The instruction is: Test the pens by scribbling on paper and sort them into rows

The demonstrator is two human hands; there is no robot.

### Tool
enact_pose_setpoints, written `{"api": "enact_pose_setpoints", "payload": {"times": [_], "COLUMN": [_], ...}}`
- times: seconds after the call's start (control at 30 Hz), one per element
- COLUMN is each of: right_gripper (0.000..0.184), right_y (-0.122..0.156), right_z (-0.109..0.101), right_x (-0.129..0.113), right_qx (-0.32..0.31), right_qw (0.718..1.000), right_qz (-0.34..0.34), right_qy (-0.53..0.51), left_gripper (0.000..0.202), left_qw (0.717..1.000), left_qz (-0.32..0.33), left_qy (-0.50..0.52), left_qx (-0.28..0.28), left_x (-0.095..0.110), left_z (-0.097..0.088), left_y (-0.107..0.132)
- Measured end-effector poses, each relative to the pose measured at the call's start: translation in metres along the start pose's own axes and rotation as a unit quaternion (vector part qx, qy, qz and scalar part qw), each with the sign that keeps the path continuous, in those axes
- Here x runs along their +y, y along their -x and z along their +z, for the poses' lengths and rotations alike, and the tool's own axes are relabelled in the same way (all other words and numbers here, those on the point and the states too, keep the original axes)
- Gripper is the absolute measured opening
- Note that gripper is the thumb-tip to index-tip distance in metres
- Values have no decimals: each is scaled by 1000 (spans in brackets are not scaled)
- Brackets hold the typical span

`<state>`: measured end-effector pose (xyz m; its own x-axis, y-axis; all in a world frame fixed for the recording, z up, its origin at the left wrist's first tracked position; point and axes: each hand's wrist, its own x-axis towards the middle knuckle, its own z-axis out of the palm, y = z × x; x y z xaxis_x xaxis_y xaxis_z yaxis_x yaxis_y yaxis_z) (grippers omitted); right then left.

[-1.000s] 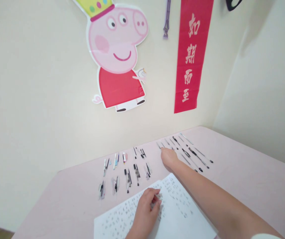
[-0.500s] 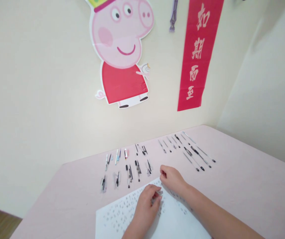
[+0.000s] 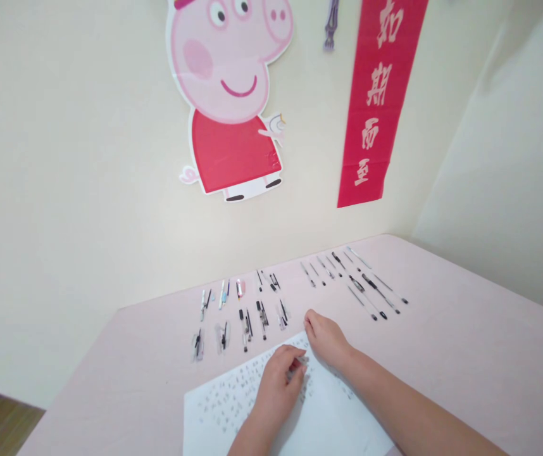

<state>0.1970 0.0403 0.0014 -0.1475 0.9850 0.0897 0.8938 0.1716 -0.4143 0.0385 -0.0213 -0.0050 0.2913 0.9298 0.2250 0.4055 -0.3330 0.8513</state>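
A white sheet of paper (image 3: 338,418) with rows of small dark handwriting lies on the pink table. Over its middle rests my left hand (image 3: 278,383), thumb and fingers curled towards each other; a small greyish bit shows at the fingertips, too small to name. My right hand (image 3: 327,339) is closed at the paper's top corner, and its fingers hide whatever is between them. Just beyond both hands lie pen parts in small groups, the nearest being a dark refill with clear pieces (image 3: 283,313).
Several pens and refills (image 3: 378,293) are lined up at the back right of the pink table (image 3: 466,354). Disassembled pen groups (image 3: 245,329) lie at the back left. A pig cutout (image 3: 233,152) and a red banner (image 3: 371,114) hang on the wall behind.
The whole view has shifted slightly, with the wall and table appearing a little higher. Both hands keep nearly the same pose and place on the paper.
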Motion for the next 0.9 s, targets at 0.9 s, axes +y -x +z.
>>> {"api": "enact_pose_setpoints", "payload": {"times": [0.9], "right_gripper": [37], "right_y": [-26], "right_z": [0], "right_x": [-33], "right_qx": [-20], "right_qw": [996], "right_qz": [-85], "right_qy": [-9], "left_gripper": [37], "left_qw": [941], "left_qz": [-125], "left_qy": [257], "left_qx": [183], "left_x": [-6], "left_z": [-1], "left_y": [-8]}}
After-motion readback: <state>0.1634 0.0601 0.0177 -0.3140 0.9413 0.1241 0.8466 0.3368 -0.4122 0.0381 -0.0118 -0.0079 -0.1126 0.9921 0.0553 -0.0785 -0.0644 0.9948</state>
